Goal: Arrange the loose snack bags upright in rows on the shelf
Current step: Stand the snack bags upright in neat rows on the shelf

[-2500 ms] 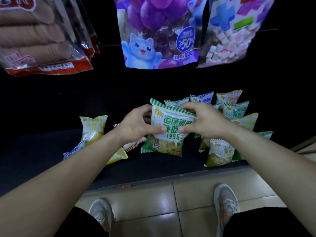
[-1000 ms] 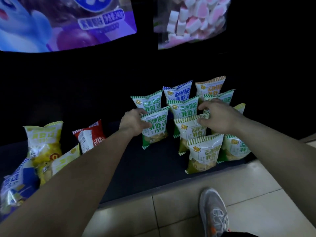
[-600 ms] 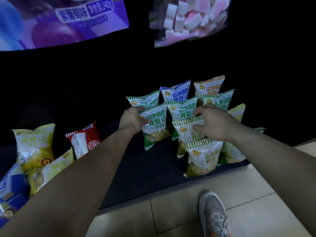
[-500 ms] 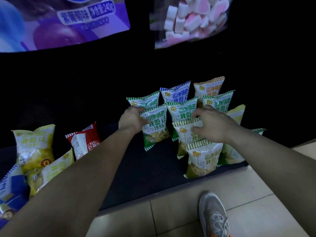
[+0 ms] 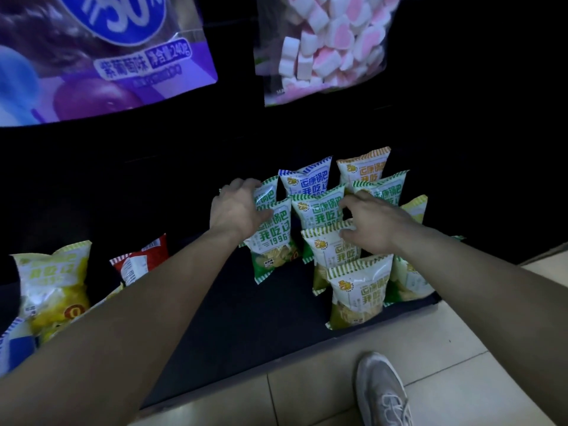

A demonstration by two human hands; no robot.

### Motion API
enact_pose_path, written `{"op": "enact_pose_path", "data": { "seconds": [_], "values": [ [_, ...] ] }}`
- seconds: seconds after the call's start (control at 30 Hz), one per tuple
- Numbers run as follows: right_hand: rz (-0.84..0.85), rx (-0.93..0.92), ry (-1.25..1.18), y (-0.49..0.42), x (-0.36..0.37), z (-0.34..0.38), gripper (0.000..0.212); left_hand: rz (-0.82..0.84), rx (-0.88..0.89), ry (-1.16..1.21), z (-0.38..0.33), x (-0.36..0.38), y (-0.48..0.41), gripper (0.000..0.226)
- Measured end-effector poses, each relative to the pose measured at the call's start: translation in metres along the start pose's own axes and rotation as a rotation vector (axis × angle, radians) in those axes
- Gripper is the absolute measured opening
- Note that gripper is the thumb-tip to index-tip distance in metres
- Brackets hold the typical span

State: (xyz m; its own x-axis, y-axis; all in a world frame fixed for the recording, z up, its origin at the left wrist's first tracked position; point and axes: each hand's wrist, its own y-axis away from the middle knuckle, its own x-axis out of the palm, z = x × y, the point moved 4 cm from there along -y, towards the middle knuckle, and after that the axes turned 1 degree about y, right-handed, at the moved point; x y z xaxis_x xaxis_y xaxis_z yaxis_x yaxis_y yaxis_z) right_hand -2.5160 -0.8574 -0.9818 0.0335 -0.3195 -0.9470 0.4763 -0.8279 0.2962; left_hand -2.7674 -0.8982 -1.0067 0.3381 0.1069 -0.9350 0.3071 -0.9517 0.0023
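Note:
Several small snack bags stand upright in rows at the right of the dark shelf. My left hand reaches over the front green bag and touches the green bag behind it; how its fingers lie there is hidden. My right hand rests with curled fingers on the tops of a green bag and an olive bag in the middle row. Another olive bag stands at the shelf's front edge. Loose at the left lie a yellow bag and a red bag.
A blue bag shows at the far left edge. Large purple grape-candy bag and marshmallow bag hang above the shelf. Beige floor tiles and my grey shoe lie below the shelf front.
My left hand has moved from the front green bag's top to the green bag behind it. My right hand stays on the middle-row bags. The camera has tilted slightly closer.

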Motion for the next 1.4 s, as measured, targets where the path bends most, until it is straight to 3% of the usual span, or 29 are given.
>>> {"op": "enact_pose_path", "data": {
  "seconds": [0.2,0.37,0.73,1.1,1.4],
  "values": [
    [-0.199,0.0,-0.138,-0.064,-0.009,0.0,0.063,-0.095,-0.051,0.041,0.014,-0.01,-0.015,0.068],
    [-0.335,-0.107,-0.099,-0.12,-0.012,0.027,0.052,-0.056,-0.17,0.195,0.046,-0.005,-0.017,0.073],
    [-0.42,-0.022,-0.214,-0.151,0.01,0.019,0.031,0.017,-0.269,0.517,0.067,0.029,-0.032,0.06],
    [-0.49,0.042,-0.363,-0.156,0.016,0.009,0.024,-0.02,-0.306,0.54,0.058,0.031,-0.038,0.053],
    [-0.55,0.037,-0.284,-0.152,0.01,0.003,0.014,-0.024,-0.328,0.558,0.047,0.035,-0.047,0.061]
  ]
}}
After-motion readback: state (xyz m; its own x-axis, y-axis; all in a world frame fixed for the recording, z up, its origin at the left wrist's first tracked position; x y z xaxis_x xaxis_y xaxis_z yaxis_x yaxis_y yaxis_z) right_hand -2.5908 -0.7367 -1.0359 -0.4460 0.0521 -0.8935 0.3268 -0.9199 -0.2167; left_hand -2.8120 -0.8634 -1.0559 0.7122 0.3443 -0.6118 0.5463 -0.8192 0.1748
